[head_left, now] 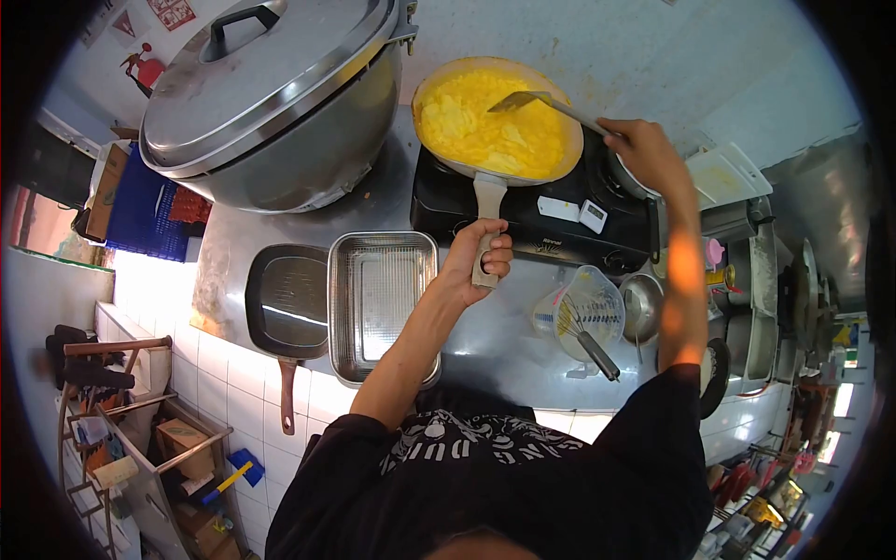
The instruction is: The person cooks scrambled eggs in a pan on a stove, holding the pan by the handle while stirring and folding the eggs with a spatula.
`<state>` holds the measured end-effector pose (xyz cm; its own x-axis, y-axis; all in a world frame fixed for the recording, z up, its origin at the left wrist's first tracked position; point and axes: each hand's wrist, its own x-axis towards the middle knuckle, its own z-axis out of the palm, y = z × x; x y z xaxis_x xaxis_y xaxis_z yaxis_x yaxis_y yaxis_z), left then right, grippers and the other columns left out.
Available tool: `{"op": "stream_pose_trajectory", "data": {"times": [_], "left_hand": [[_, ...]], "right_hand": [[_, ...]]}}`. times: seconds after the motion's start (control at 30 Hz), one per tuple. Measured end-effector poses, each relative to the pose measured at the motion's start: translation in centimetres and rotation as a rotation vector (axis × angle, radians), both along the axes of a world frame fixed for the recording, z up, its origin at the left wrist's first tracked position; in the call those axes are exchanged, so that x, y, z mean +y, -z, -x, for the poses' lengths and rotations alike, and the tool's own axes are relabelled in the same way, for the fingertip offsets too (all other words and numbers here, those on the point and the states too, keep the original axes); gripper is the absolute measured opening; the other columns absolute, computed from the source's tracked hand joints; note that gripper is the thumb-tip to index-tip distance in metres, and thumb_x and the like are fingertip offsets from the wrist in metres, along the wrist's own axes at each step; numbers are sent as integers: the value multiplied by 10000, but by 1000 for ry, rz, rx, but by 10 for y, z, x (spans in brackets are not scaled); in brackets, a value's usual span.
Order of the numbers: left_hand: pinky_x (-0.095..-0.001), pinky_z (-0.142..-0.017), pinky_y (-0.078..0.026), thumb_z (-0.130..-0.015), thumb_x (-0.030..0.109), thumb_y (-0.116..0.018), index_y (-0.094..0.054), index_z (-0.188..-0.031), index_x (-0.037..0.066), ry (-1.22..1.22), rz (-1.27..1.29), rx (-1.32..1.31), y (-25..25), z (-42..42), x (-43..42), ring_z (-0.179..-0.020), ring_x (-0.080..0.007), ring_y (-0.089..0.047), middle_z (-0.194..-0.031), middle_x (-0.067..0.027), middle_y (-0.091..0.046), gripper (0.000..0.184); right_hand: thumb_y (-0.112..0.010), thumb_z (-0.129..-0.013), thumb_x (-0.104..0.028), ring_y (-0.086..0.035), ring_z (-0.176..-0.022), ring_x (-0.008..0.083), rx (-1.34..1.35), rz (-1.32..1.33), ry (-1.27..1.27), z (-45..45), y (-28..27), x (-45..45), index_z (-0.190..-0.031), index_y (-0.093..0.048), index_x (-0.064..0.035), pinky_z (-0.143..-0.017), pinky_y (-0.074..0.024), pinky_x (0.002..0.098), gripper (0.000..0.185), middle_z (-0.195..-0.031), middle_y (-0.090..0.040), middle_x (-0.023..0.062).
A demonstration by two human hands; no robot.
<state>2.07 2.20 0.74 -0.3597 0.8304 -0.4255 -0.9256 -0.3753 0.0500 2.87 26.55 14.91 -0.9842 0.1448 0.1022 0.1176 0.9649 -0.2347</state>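
Note:
My left hand (474, 254) is wrapped round the handle of a frying pan (489, 191) on a black gas stove (439, 201). Yellow scrambled eggs (504, 140) fill the pan, soft and lumpy. From the right, my right hand (644, 154) grips a spatula (569, 110) by its handle. The spatula's blade rests in or just over the eggs, near the pan's upper middle; I cannot tell how deep. A small white digital timer (593, 217) sits on the stove close to the pan handle.
A huge lidded pot (280, 121) stands at the left. Nearer me are a square grill pan (289, 299), a metal tray (383, 308), a measuring jug (602, 303) with a whisk (588, 341), and a metal bowl (642, 303). A second pan (625, 177) sits on the right burner.

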Motion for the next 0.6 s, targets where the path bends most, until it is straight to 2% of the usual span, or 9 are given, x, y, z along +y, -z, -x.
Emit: {"op": "stream_pose_trajectory", "data": {"times": [0.07,0.13,0.17,0.23,0.27,0.33,0.43,0.6], "left_hand": [[-166,-308,-262,-840,133,-490,-469,-854,61,1,-5,6,2,0,0,-394,-40,-298,-565,22,-375,77],[-167,-309,-264,-841,134,-490,-470,-855,61,-2,-34,-8,3,0,0,-393,-41,-298,-565,22,-375,76],[-167,-309,-264,-841,134,-490,-470,-855,61,1,-33,-8,4,0,0,-393,-41,-298,-565,22,-375,76],[-167,-310,-266,-841,132,-488,-468,-858,61,-11,-29,-8,4,-1,1,-394,-41,-298,-566,20,-375,75],[-167,-310,-266,-841,132,-488,-468,-858,61,-8,-28,-8,4,-1,1,-394,-41,-298,-566,20,-375,75],[-166,-311,-265,-841,129,-487,-465,-860,61,-17,-23,-22,3,-1,1,-395,-41,-297,-568,20,-374,74],[-166,-311,-264,-840,127,-488,-462,-862,61,-18,-22,-8,3,-2,0,-397,-41,-296,-569,20,-372,74],[-166,-310,-263,-843,132,-485,-466,-852,62,-12,-36,-11,5,-1,1,-396,-44,-294,-568,20,-369,73]], "right_hand": [[-552,-807,-123,-604,-771,330,6,-63,-21,-22,-24,-15,-1072,-601,-71,-693,-458,360,274,-867,-626,191],[-535,-809,-102,-608,-766,332,-174,-192,9,-44,-44,-47,-1047,-608,-56,-677,-464,374,253,-804,-630,177],[-535,-809,-102,-608,-766,332,-174,-191,12,-57,-36,-53,-1047,-608,-56,-677,-464,374,253,-804,-630,177],[-519,-804,-72,-617,-730,324,99,-273,-159,-74,-12,-61,-1070,-586,-67,-661,-483,379,275,-757,-610,171],[-519,-804,-72,-617,-730,324,99,-272,-156,-68,-6,-70,-1070,-586,-67,-661,-483,379,275,-757,-610,171],[-509,-796,-101,-639,-725,285,-257,-442,21,-46,4,-95,-857,-620,-43,-614,-515,352,139,-780,-620,139],[-489,-801,-97,-644,-704,278,-174,-378,19,-23,27,-96,-816,-607,-21,-576,-523,358,141,-783,-623,149],[-478,-807,-99,-641,-712,291,-53,-338,103,16,57,-78,-824,-604,-16,-594,-521,370,152,-779,-619,162]]}}
